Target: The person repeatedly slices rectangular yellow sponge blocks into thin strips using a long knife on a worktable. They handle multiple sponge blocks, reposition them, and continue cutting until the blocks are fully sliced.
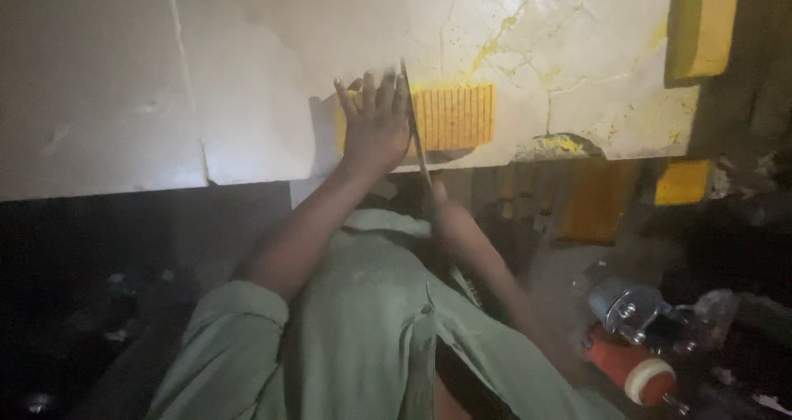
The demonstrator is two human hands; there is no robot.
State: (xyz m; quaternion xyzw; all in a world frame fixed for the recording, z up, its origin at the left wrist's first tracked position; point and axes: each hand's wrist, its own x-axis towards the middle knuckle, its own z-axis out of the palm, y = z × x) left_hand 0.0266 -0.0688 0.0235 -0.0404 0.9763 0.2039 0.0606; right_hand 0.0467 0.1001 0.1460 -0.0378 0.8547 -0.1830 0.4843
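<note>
Pressing flat against the ribbed yellow rectangular block [454,117], the left hand [375,123] sits just above the middle of the frame, fingers spread wide and straight, gripping nothing, its palm covering the block's left end. The block rests on a pale, cracked stone slab [247,73] that fills the upper half of the frame, close to the slab's lower edge.

A thin dark metal blade [415,131] stands nearly upright just right of the fingers, crossing the block and running down past the slab's edge. The right hand [441,201], blurred just below centre, seems closed around the blade's lower part, though the blur keeps me from being sure of the grip.

The block looks soft or crumbly rather than hard, likely light, its ridges giving some grip; it would probably be best steadied with a flat palm from above, well to one side of the blade. The blade looks stiff and narrow, best held low.

At the lower right lies an orange and silver power tool [635,346]. Pale green sleeves [363,329] fill the lower middle.
</note>
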